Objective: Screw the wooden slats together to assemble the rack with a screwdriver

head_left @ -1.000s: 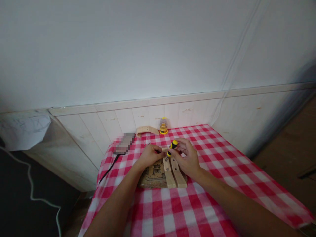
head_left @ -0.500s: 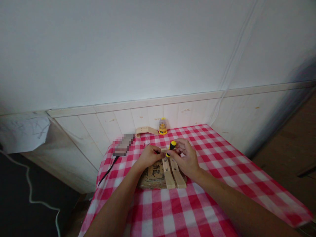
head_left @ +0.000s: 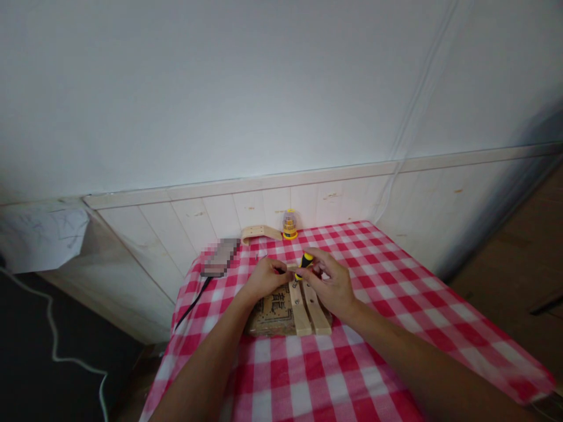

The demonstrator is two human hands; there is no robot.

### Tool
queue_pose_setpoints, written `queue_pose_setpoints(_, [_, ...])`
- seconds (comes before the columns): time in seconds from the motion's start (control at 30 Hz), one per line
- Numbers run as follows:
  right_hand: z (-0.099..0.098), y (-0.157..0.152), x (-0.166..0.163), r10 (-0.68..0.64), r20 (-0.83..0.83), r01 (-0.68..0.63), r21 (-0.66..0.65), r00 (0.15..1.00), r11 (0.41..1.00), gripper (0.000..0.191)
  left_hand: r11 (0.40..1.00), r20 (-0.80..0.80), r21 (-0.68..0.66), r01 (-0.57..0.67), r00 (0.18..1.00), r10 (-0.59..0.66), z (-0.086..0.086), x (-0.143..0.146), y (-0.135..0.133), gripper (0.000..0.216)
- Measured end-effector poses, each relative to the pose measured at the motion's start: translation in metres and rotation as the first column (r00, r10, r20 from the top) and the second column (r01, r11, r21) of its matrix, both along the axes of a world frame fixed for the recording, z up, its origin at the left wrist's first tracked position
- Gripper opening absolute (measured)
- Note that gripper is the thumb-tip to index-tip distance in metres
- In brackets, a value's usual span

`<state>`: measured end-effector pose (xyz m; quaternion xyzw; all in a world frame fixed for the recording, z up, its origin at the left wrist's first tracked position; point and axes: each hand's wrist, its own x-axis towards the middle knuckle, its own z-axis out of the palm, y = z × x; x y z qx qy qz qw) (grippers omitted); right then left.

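Observation:
A small yellow-and-black screwdriver (head_left: pixel 307 259) is pinched in the fingers of my right hand (head_left: pixel 332 282). It stands tilted, its lower end over the far part of a pale, curved wooden strip (head_left: pixel 299 313). Beside that strip, on its right, lies a matching wooden strip (head_left: pixel 319 316); dark screws or holes show in both. My left hand (head_left: pixel 266 278) is closed at the far end of the left strip, thumb and finger against it close to the screwdriver. Under the strips is a brown board or package (head_left: pixel 270 316) with dark printed characters. The screwdriver's very tip is hard to make out.
A red-and-white checked cloth (head_left: pixel 373 346) covers the table. By the wall stand a bent wooden piece (head_left: pixel 260 232) and a clear, yellow-based container (head_left: pixel 290 225). At the left lies a blurred-out flat object (head_left: pixel 221 258) with a black strap (head_left: pixel 193 302).
The screwdriver handle has turned and shifted slightly left with my right fingers, which now sit differently around it. My left hand and the wooden strips stay nearly where they were.

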<state>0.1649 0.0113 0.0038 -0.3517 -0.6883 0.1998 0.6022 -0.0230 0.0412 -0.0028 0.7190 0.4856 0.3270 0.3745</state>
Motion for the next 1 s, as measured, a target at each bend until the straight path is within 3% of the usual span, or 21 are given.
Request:
queue_pose_setpoints(0.5, [0.0008, -0.001, -0.0011, -0.011, -0.009, 0.011, 0.01, 1.0, 1.0, 0.032, 1.0, -0.016, 0.001, -0.022, 1.0, 0.022, -0.0013, 0.0004, 0.0009, 0.029])
queue_pose_setpoints(0.73, [0.0059, -0.0057, 0.0048, -0.046, 0.041, 0.042, 0.083, 0.998, 0.996, 0.035, 1.0, -0.026, 0.015, -0.013, 1.0, 0.014, -0.0024, -0.0002, 0.0004, 0.034])
queue_pose_setpoints(1.0, [0.0012, -0.0078, 0.0071, 0.026, 0.036, -0.027, 0.032, 0.999, 0.999, 0.038, 1.0, -0.023, 0.004, -0.027, 0.999, 0.027, -0.0024, -0.0001, 0.0008, 0.041])
